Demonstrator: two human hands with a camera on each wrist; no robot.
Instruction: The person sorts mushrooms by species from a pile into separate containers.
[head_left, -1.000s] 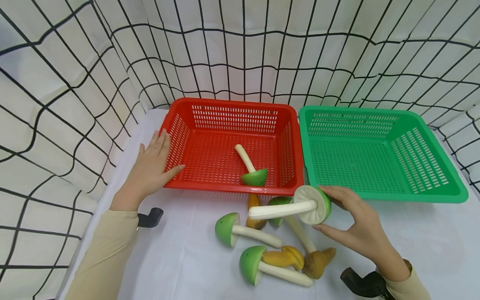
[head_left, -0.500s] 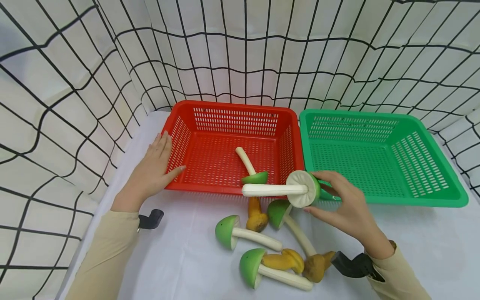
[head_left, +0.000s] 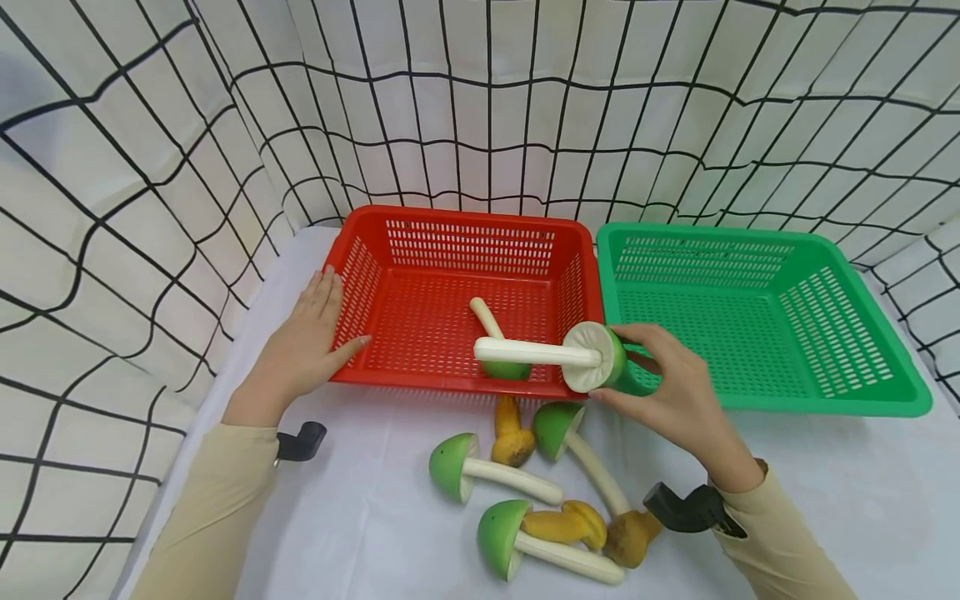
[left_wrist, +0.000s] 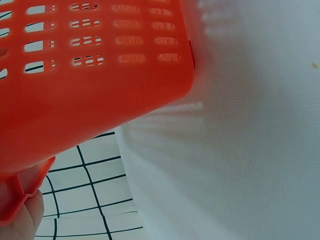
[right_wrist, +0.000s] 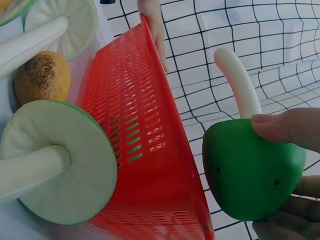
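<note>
My right hand (head_left: 678, 392) pinches a toy mushroom (right_wrist: 250, 170) by its green cap. Its white stem points left, above the front right part of the red basket (head_left: 420, 308). Inside that basket lies another green-capped mushroom (head_left: 486, 318), partly hidden behind the held one. Over the basket's left rim rests my left hand (head_left: 300, 346), fingers straight along the outside and thumb on the front corner. The left wrist view shows mostly the basket's outer wall (left_wrist: 100, 105), with a bit of the hand at its rim.
A green basket (head_left: 697, 333) stands against the red one's right side. In front, on white cloth, lie green-capped mushrooms (head_left: 448, 468) and yellow-brown mushrooms (head_left: 513, 443), some touching. Black grid netting (head_left: 487, 108) over white fabric rises behind and to the left.
My right hand has carried the mushroom up and left, from above the loose mushrooms to over the red basket's front right corner. The left hand has stayed on the rim.
</note>
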